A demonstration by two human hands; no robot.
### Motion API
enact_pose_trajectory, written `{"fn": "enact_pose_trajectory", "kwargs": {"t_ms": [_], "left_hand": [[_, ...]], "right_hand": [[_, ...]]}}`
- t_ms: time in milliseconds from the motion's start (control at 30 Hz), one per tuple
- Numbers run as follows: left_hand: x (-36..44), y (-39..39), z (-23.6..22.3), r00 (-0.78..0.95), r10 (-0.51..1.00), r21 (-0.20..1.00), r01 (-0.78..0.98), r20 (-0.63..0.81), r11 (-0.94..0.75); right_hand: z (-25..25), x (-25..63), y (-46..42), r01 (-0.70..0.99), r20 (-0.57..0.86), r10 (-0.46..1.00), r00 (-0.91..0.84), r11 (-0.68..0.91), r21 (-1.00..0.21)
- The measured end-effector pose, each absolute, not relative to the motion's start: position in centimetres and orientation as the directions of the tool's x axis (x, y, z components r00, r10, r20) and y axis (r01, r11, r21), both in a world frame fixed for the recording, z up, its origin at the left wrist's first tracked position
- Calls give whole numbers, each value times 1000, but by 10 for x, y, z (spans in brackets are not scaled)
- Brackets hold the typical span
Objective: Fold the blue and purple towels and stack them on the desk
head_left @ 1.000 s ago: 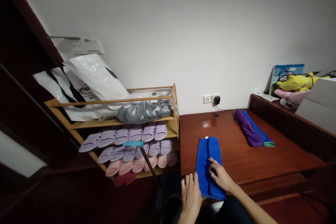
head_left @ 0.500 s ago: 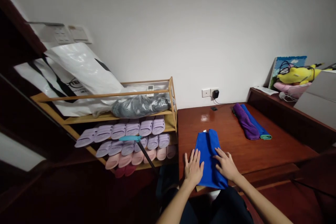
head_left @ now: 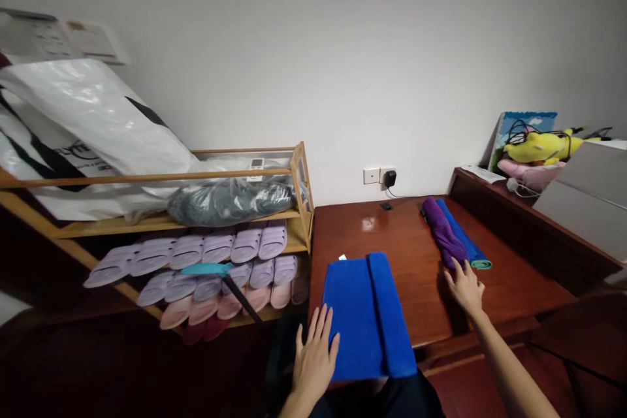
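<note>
A blue towel lies near the front edge of the table, its right side turned over into a thick lengthwise strip. My left hand rests flat at the towel's left edge, fingers stretched out. Farther right, my right hand is at the near end of a rolled purple towel, fingers apart and slightly bent. Its fingertips reach the purple cloth, but a grip on it does not show. Close alongside the purple roll is a second blue towel, rolled, with a green edge at its near end.
The reddish-brown table meets the wall below a socket with a black plug. To the left stands a wooden rack with several slippers and a white bag. A yellow plush toy sits on the raised right ledge.
My right hand has left the near blue towel and moved right to the purple one. The near blue towel now lies wider, its left part spread flat. The view has shifted somewhat.
</note>
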State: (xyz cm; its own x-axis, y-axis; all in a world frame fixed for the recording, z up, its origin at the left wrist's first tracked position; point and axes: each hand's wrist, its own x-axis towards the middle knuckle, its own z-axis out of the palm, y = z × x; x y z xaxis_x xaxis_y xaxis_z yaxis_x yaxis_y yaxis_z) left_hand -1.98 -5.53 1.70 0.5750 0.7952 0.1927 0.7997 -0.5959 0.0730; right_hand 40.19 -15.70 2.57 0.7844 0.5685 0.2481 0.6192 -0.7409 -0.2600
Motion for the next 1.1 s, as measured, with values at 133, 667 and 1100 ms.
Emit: {"fn": "enact_pose_trajectory", "kwargs": {"t_ms": [133, 667, 1100], "left_hand": [[-21, -51, 8, 565, 781, 52, 800, 266, -597], [-17, -49, 11, 572, 775, 23, 801, 267, -599], [-17, -55, 12, 578, 792, 51, 801, 198, -597]], "right_hand": [[13, 423, -141, 555, 297, 484, 823, -796, -242], [61, 438, -68, 648, 174, 630, 757, -689, -324], [4, 135, -91, 848, 135, 979, 156, -63, -525]]}}
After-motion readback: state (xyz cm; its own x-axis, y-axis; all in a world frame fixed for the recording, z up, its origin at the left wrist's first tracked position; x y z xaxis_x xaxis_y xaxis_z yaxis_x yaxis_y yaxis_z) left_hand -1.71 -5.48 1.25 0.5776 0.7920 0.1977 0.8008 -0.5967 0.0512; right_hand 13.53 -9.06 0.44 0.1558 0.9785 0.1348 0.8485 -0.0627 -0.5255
